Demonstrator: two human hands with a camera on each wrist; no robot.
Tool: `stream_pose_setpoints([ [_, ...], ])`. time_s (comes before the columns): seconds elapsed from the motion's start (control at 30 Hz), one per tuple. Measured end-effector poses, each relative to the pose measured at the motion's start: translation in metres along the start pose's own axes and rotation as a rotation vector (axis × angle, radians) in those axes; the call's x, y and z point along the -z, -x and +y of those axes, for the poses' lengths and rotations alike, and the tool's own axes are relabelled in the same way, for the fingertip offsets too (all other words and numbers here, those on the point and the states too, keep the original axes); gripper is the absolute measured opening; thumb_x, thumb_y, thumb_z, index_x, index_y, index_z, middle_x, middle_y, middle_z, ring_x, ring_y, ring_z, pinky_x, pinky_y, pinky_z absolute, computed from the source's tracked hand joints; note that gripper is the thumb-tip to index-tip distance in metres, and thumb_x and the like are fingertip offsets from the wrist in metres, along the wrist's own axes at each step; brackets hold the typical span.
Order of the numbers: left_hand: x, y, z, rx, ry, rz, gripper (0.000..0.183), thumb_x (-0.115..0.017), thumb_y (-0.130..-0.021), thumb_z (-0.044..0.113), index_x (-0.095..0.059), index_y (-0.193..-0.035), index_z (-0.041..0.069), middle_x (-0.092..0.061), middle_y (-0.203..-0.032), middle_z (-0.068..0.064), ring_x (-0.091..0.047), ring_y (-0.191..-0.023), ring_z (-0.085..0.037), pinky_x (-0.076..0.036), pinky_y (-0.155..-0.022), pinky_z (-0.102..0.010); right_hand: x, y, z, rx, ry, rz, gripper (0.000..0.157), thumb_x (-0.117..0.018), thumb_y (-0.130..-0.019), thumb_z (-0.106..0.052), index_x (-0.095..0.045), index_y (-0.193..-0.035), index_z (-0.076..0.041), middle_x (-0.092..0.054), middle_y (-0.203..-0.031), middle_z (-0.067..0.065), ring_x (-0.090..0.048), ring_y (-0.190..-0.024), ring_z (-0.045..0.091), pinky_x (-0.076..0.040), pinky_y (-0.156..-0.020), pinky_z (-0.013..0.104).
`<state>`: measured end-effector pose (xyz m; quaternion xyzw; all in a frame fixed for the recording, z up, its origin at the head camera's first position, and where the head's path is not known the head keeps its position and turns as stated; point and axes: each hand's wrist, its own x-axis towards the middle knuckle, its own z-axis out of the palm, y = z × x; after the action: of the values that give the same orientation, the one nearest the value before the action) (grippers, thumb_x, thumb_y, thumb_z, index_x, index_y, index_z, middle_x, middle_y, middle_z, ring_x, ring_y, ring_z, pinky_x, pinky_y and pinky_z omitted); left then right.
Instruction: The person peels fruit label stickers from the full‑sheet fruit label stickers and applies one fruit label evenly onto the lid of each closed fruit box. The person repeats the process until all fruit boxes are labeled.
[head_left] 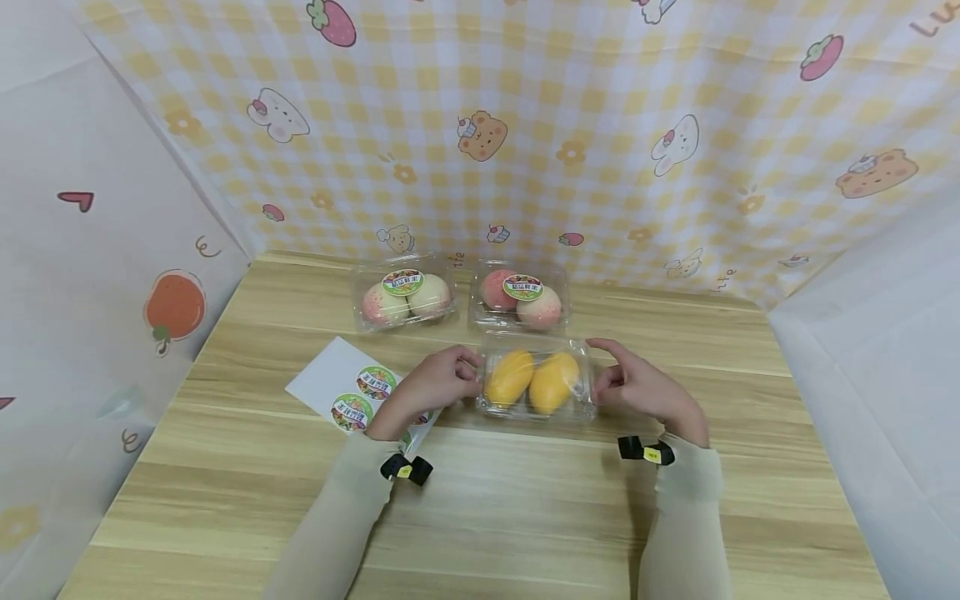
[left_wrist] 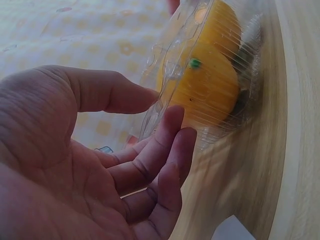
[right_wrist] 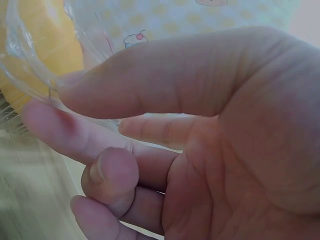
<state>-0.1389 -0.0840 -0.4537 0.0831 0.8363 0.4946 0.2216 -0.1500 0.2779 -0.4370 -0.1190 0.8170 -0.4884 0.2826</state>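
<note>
A clear plastic clamshell box [head_left: 540,340] holding two yellow mangoes [head_left: 555,383] lies on the table, its lid down. My left hand [head_left: 441,383] pinches its left rim. In the left wrist view the thumb and fingertips of that hand [left_wrist: 125,145] meet at the clear edge, beside a mango [left_wrist: 205,82] with a green stem spot. On the opposite side, my right hand [head_left: 637,387] pinches the right rim. The right wrist view has its thumb and index finger [right_wrist: 75,132] on the plastic edge, the other fingers curled below. No label shows on this box's lid.
Behind stand two clear boxes with peaches, the left one [head_left: 362,279] and the right one [head_left: 558,275], each bearing a round label. A white sheet of round stickers [head_left: 324,385] lies partly under my left wrist. A checked cloth [head_left: 525,183] hangs behind the wooden table [head_left: 540,517].
</note>
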Motion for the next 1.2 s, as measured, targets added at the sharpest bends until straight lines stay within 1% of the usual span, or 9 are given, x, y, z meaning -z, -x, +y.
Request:
stream_pose_setpoints([
  [0.2,0.003,0.0,-0.002,-0.007,0.002,-0.006,0.044,-0.078,-0.093,0.012,-0.066,-0.132,-0.003,-0.079,-0.102,-0.006,-0.069,-0.09,-0.019,-0.054,-0.079,-0.032,-0.002,-0.001,-0.002,0.009,0.003,0.002,0.093,-0.072,-0.094,0.009,-0.023,-0.172,-0.002,-0.072,-0.097,0.021,-0.069,-0.09,0.027,-0.055,-0.086,0.031],
  [0.37,0.006,0.0,-0.005,-0.017,0.013,-0.009,0.044,-0.078,-0.093,0.011,-0.065,-0.132,-0.004,-0.078,-0.102,-0.007,-0.069,-0.089,-0.019,-0.054,-0.078,-0.031,-0.005,-0.002,-0.005,0.019,0.014,0.002,0.092,-0.072,-0.095,0.009,-0.022,-0.172,-0.001,-0.073,-0.097,0.019,-0.069,-0.09,0.027,-0.055,-0.086,0.031],
  [0.57,0.01,0.001,-0.006,0.009,0.021,-0.008,0.044,-0.078,-0.094,0.01,-0.065,-0.134,-0.004,-0.077,-0.103,-0.008,-0.068,-0.089,-0.019,-0.053,-0.076,-0.03,-0.007,-0.006,-0.005,0.033,0.018,-0.003,0.092,-0.071,-0.094,0.01,-0.022,-0.171,0.001,-0.073,-0.096,0.019,-0.068,-0.088,0.026,-0.055,-0.084,0.031],
  [0.7,0.013,0.002,-0.007,0.013,0.026,-0.008,0.043,-0.077,-0.095,0.009,-0.064,-0.134,-0.004,-0.076,-0.104,-0.009,-0.069,-0.088,-0.02,-0.054,-0.077,-0.03,-0.009,-0.009,-0.004,0.035,0.013,-0.005,0.093,-0.072,-0.094,0.01,-0.021,-0.172,0.0,-0.073,-0.096,0.019,-0.068,-0.087,0.026,-0.056,-0.083,0.031],
  [0.9,0.016,0.004,-0.009,0.006,0.032,-0.004,0.043,-0.077,-0.095,0.01,-0.064,-0.134,-0.004,-0.077,-0.103,-0.008,-0.07,-0.091,-0.019,-0.056,-0.084,-0.033,-0.012,-0.011,-0.005,0.053,0.031,-0.003,0.094,-0.073,-0.093,0.009,-0.021,-0.171,0.002,-0.072,-0.092,0.012,-0.068,-0.086,0.024,-0.056,-0.082,0.03],
  [1.0,0.017,0.004,-0.009,-0.005,0.02,0.001,0.043,-0.078,-0.095,0.01,-0.065,-0.132,-0.005,-0.078,-0.102,-0.008,-0.07,-0.091,-0.019,-0.056,-0.087,-0.035,-0.013,-0.012,-0.006,0.055,0.042,-0.003,0.093,-0.073,-0.094,0.009,-0.021,-0.171,0.003,-0.072,-0.091,0.008,-0.068,-0.087,0.024,-0.056,-0.082,0.03],
  [1.2,0.018,0.005,-0.009,-0.016,-0.016,0.006,0.042,-0.078,-0.094,0.012,-0.065,-0.131,-0.005,-0.078,-0.101,-0.006,-0.07,-0.091,-0.019,-0.056,-0.091,-0.038,-0.014,-0.012,-0.007,0.059,0.065,-0.005,0.091,-0.073,-0.095,0.008,-0.021,-0.17,0.004,-0.073,-0.091,0.006,-0.068,-0.088,0.025,-0.055,-0.084,0.029],
])
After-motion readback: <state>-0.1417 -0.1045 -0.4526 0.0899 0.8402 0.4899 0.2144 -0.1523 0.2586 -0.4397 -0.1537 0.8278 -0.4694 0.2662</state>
